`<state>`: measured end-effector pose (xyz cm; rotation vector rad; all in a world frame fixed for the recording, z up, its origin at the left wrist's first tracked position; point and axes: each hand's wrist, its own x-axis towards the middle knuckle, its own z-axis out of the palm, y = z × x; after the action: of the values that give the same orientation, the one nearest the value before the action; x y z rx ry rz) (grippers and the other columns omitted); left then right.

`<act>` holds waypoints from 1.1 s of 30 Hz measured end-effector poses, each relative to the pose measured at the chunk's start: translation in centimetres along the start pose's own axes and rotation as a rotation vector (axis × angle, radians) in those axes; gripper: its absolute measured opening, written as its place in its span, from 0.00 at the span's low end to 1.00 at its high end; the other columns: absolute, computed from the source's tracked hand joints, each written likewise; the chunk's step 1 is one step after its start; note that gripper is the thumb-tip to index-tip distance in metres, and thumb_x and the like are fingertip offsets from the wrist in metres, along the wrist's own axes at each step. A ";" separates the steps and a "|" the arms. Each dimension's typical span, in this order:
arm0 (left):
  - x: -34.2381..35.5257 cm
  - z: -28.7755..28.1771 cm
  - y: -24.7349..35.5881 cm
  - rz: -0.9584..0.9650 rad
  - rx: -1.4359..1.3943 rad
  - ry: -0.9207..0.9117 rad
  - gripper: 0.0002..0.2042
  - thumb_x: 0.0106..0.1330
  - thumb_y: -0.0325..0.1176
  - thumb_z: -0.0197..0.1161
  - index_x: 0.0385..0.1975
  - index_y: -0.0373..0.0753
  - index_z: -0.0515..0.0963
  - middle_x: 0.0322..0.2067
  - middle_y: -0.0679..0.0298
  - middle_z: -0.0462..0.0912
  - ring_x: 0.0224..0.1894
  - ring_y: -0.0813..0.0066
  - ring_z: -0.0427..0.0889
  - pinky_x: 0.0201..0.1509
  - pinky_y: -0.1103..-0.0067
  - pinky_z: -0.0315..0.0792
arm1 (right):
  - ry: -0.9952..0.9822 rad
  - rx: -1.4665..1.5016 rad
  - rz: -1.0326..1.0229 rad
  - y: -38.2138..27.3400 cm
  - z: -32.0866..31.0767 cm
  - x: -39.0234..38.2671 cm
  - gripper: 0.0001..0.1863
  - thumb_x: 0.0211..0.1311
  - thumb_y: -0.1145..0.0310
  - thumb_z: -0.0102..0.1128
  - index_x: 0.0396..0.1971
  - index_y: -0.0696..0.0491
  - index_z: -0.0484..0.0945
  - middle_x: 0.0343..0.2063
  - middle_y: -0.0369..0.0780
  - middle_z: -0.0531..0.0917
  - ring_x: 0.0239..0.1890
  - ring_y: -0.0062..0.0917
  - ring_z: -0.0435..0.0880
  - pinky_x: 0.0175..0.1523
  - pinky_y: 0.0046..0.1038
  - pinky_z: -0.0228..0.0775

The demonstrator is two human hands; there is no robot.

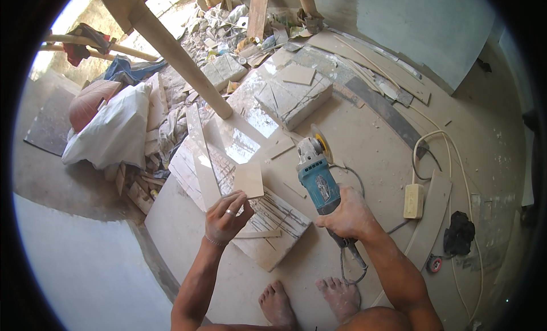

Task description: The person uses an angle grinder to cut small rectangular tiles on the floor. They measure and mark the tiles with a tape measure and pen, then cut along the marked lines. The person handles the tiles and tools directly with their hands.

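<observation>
My right hand (352, 214) is wrapped round the rear body of a teal angle grinder (319, 185). The grinder's yellow-faced disc (322, 144) points up and away from me, off the floor. My left hand (227, 218), with a ring on one finger, has its fingers curled and pinched at the near corner of a small beige tile piece (249, 180). That piece lies over a scored white block (273, 220). Along the block's left side runs a long narrow tile strip (203, 160), and a thinner strip (257, 234) rests on its near part.
A second block (296, 97) with a tile offcut stands farther off. At right are a cream extension socket (413, 201), looping cables, a long tile strip (428, 222) and a black bundle (458, 234). Rubble, a white sack (111, 128) and a slanting pole (176, 57) occupy the far left. My bare feet are close by.
</observation>
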<state>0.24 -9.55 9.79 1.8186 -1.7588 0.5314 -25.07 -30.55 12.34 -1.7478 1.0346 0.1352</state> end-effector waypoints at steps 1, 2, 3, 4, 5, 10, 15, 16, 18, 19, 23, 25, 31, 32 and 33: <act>0.2 -0.4 0.3 0.006 0.006 0.016 0.20 0.50 0.18 0.79 0.45 0.39 0.86 0.41 0.61 0.92 0.41 0.64 0.94 0.43 0.75 0.89 | 0.009 -0.025 -0.005 0.0 0.1 -0.1 0.35 0.42 0.60 0.83 0.47 0.67 0.80 0.39 0.56 0.89 0.44 0.45 0.92 0.55 0.38 0.84; 0.4 -0.9 0.6 0.005 0.019 0.022 0.20 0.50 0.17 0.79 0.44 0.39 0.86 0.41 0.61 0.92 0.41 0.65 0.94 0.43 0.75 0.89 | 0.006 -0.007 -0.013 0.0 0.2 -0.2 0.34 0.42 0.61 0.83 0.47 0.67 0.80 0.39 0.56 0.89 0.44 0.45 0.92 0.55 0.38 0.84; 0.6 -1.5 1.0 -0.003 0.026 0.037 0.21 0.50 0.17 0.79 0.44 0.39 0.86 0.40 0.61 0.92 0.41 0.65 0.94 0.43 0.75 0.89 | 0.000 0.009 -0.016 0.1 0.3 -0.3 0.34 0.42 0.61 0.83 0.46 0.67 0.80 0.38 0.56 0.89 0.44 0.45 0.92 0.55 0.38 0.84; 0.7 -2.3 1.4 -0.016 0.037 0.045 0.21 0.50 0.17 0.79 0.44 0.39 0.86 0.40 0.61 0.91 0.40 0.65 0.94 0.43 0.75 0.89 | -0.006 0.025 -0.020 0.2 0.4 -0.3 0.34 0.42 0.61 0.83 0.46 0.67 0.80 0.38 0.56 0.89 0.44 0.45 0.92 0.55 0.38 0.84; 0.7 -3.0 1.8 -0.039 0.054 0.043 0.21 0.50 0.16 0.79 0.44 0.39 0.86 0.39 0.61 0.91 0.40 0.65 0.94 0.43 0.75 0.89 | 0.007 0.021 -0.018 0.2 0.5 -0.4 0.34 0.42 0.61 0.83 0.46 0.67 0.80 0.38 0.56 0.89 0.43 0.45 0.92 0.55 0.38 0.84; -0.1 -5.2 4.6 -0.102 0.066 0.046 0.19 0.49 0.16 0.79 0.42 0.39 0.87 0.37 0.61 0.92 0.37 0.66 0.94 0.41 0.77 0.89 | 0.009 0.013 -0.050 0.2 0.6 -0.8 0.32 0.42 0.61 0.83 0.45 0.65 0.81 0.37 0.54 0.89 0.43 0.45 0.91 0.54 0.39 0.84; -0.9 -5.2 5.5 -0.171 0.078 0.065 0.17 0.49 0.15 0.79 0.39 0.40 0.87 0.36 0.62 0.92 0.37 0.67 0.94 0.40 0.77 0.88 | 0.007 -0.018 -0.068 -0.3 0.7 -1.1 0.30 0.43 0.62 0.83 0.43 0.64 0.82 0.36 0.53 0.89 0.41 0.44 0.91 0.53 0.39 0.84; -1.0 -5.3 5.5 -0.175 0.074 0.069 0.17 0.49 0.15 0.79 0.39 0.40 0.87 0.36 0.62 0.92 0.37 0.68 0.94 0.40 0.77 0.88 | 0.001 -0.026 -0.068 -0.5 0.7 -1.2 0.29 0.43 0.62 0.83 0.43 0.64 0.82 0.36 0.53 0.89 0.41 0.44 0.91 0.53 0.39 0.84; -1.0 -5.2 5.4 -0.198 0.068 0.066 0.17 0.49 0.15 0.79 0.39 0.39 0.87 0.36 0.63 0.92 0.37 0.68 0.94 0.40 0.77 0.88 | -0.010 -0.011 -0.070 -0.7 1.0 -1.4 0.29 0.43 0.62 0.83 0.42 0.63 0.82 0.36 0.53 0.89 0.41 0.44 0.91 0.53 0.39 0.84; -1.0 -5.1 5.3 -0.174 0.062 0.079 0.18 0.50 0.16 0.79 0.41 0.39 0.87 0.37 0.63 0.91 0.37 0.67 0.93 0.40 0.77 0.88 | -0.006 -0.011 -0.053 -0.8 1.1 -1.6 0.28 0.43 0.62 0.83 0.42 0.63 0.83 0.36 0.53 0.89 0.42 0.44 0.91 0.53 0.38 0.84; -1.0 -5.1 5.1 -0.136 0.066 0.077 0.20 0.50 0.17 0.79 0.44 0.39 0.86 0.37 0.63 0.91 0.37 0.67 0.93 0.39 0.76 0.88 | -0.001 0.021 -0.066 -1.0 1.5 -2.2 0.28 0.43 0.62 0.82 0.41 0.63 0.83 0.35 0.53 0.89 0.41 0.43 0.92 0.53 0.37 0.84; -1.3 -5.1 5.2 -0.137 0.061 0.078 0.20 0.50 0.16 0.79 0.44 0.40 0.86 0.37 0.64 0.91 0.37 0.67 0.92 0.39 0.76 0.87 | -0.015 0.027 -0.072 -1.1 1.7 -2.4 0.28 0.42 0.63 0.82 0.42 0.64 0.83 0.36 0.54 0.90 0.41 0.43 0.92 0.52 0.37 0.84; -3.5 -4.8 6.6 -0.135 0.051 0.098 0.19 0.50 0.17 0.78 0.42 0.40 0.85 0.36 0.63 0.90 0.35 0.68 0.92 0.38 0.77 0.87 | -0.046 0.041 -0.100 -0.5 2.5 -3.5 0.31 0.42 0.62 0.82 0.45 0.65 0.82 0.37 0.55 0.90 0.43 0.45 0.92 0.53 0.37 0.84; -4.0 -4.6 6.8 -0.125 0.052 0.099 0.19 0.50 0.17 0.78 0.41 0.40 0.85 0.36 0.63 0.90 0.35 0.68 0.92 0.38 0.77 0.87 | -0.050 0.029 -0.098 -0.5 2.5 -3.5 0.32 0.42 0.62 0.82 0.46 0.66 0.82 0.37 0.56 0.90 0.44 0.45 0.92 0.53 0.37 0.84; -4.5 -4.4 7.0 -0.130 0.062 0.087 0.18 0.50 0.17 0.78 0.41 0.40 0.85 0.36 0.63 0.90 0.35 0.67 0.92 0.39 0.77 0.87 | -0.053 0.021 -0.103 -0.5 2.6 -3.5 0.32 0.42 0.62 0.82 0.46 0.66 0.82 0.38 0.56 0.90 0.44 0.46 0.92 0.54 0.38 0.84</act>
<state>-6.62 -3.24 11.14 1.9068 -1.5707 0.6095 -25.90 -26.35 13.44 -1.7656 0.9023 0.1051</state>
